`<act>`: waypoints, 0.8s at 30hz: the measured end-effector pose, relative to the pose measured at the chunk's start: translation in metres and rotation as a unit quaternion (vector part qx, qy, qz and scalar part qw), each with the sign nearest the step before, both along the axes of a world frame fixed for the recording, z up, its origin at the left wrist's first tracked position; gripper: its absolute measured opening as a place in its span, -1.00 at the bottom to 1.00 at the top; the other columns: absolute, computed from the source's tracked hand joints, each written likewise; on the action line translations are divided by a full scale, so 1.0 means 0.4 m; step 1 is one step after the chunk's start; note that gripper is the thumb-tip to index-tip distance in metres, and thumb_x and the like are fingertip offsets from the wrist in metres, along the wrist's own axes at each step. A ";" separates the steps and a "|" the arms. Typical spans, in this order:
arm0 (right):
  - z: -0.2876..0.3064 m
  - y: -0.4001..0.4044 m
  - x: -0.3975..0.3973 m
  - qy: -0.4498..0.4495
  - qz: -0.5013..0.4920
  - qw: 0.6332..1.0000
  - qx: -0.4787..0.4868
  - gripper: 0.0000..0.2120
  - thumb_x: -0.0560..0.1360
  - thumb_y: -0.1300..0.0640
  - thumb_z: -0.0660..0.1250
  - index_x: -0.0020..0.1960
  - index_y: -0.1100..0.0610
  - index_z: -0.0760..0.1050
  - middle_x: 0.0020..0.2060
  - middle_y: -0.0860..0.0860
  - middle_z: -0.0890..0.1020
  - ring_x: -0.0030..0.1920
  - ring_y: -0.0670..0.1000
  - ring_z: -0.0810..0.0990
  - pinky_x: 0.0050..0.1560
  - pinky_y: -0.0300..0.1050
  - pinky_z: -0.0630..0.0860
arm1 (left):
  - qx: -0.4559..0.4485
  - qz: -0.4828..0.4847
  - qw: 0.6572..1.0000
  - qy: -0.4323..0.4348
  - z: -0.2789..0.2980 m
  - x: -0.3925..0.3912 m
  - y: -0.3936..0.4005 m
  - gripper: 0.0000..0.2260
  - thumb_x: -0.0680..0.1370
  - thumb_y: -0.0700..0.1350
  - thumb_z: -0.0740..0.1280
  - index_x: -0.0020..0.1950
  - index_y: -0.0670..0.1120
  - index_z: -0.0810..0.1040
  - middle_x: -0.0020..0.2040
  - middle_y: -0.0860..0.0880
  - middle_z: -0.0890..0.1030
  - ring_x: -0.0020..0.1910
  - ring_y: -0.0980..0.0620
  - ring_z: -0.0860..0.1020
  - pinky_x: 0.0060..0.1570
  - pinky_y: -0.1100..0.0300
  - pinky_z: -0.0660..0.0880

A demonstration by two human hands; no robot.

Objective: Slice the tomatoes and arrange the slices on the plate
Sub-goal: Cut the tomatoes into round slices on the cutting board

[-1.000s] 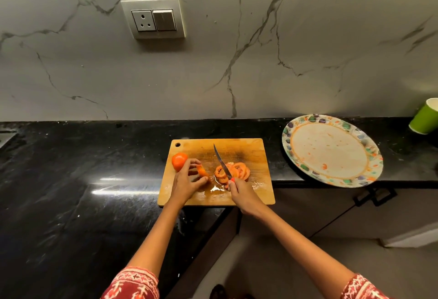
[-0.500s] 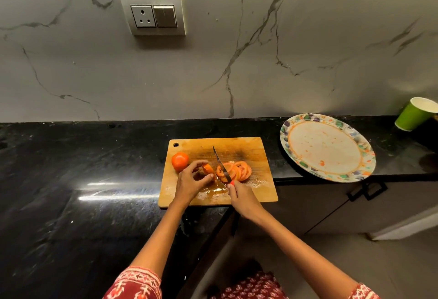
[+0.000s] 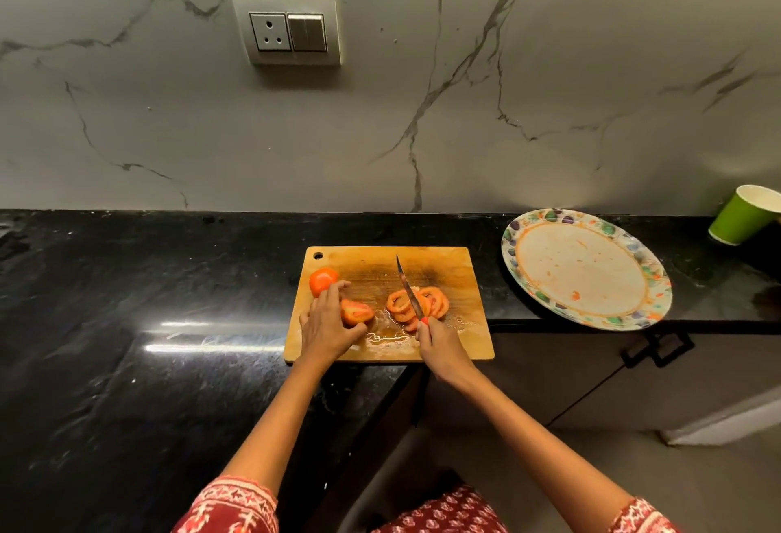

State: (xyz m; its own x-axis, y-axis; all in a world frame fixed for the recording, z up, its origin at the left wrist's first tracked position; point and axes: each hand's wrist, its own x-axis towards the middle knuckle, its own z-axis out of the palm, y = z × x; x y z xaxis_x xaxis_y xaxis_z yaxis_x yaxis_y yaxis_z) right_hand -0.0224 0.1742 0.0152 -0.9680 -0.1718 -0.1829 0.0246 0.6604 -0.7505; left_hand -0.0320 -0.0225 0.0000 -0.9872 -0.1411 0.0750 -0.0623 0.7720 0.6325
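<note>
A wooden cutting board [image 3: 465,270] lies on the black counter. On its left edge sits a whole tomato [image 3: 322,280]. My left hand [image 3: 327,323] holds a cut piece of tomato [image 3: 356,312] against the board, cut face up. Several tomato slices [image 3: 433,302] are piled to the right of it. My right hand [image 3: 437,342] grips a knife [image 3: 409,287] by its red handle; the blade lies across the slices and points away from me. A round plate [image 3: 587,268] with a patterned rim stands right of the board with only smears on it.
A green paper cup [image 3: 746,215] leans at the far right of the black counter [image 3: 148,300]. Juice wets the board's front. The counter's front edge steps back right of the board, with cabinet doors and a dark handle [image 3: 657,348] below. A marble wall with a socket [image 3: 287,31] stands behind.
My left hand has moved the cut tomato piece to the left, away from the slices, and turned its cut face up. The knife now lies over the slice pile.
</note>
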 end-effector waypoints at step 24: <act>0.031 -0.065 0.029 0.007 0.037 0.999 0.001 -0.74 0.64 0.16 0.05 0.00 0.28 0.44 -0.22 0.10 0.47 -0.19 0.05 0.43 -0.21 -0.13 0.27 | 0.233 -0.069 0.970 0.003 0.020 -0.023 0.027 -0.58 0.34 -0.25 0.51 0.06 0.05 0.43 0.03 0.05 0.53 0.09 0.08 0.54 0.06 0.17 0.53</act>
